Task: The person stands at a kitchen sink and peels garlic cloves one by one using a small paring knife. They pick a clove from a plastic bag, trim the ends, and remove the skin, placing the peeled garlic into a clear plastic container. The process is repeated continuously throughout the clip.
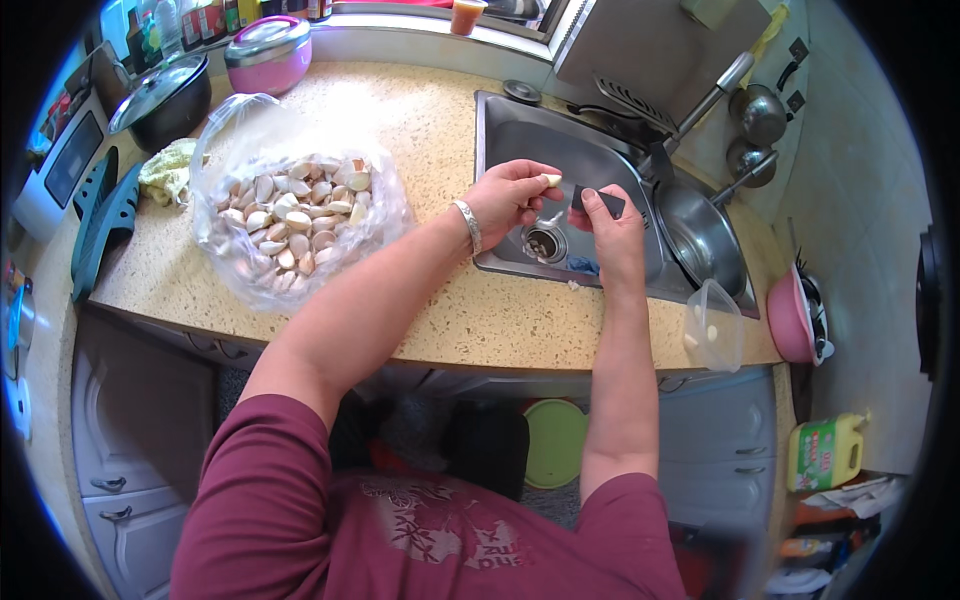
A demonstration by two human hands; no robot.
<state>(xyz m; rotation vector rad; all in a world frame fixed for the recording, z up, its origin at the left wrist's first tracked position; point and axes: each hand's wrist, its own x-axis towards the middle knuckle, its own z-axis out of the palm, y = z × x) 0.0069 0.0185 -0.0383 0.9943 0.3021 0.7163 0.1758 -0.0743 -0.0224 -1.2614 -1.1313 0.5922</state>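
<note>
Over the sink's left side, my left hand [517, 196] pinches a pale, peeled-looking garlic clove [552, 180] between thumb and fingers. Just right of it, my right hand [616, 225] grips a small dark flat piece [600, 201], perhaps a blade; its exact kind is unclear. Below both is the steel sink [517, 127], with bits of skin around its drain [544, 244]. A clear plastic bag [247, 135] full of unpeeled garlic cloves [298, 220] lies on the counter to the left. At the right, a clear plastic container [718, 319] holds a few pale cloves.
A steel pan [697, 225] rests at the sink's right edge. Behind the bag stand a lidded black pot [169, 105] and a pink lidded container [268, 60]. A light green cloth [169, 171] lies left of the bag. A pink basin [793, 319] is at the counter's right end.
</note>
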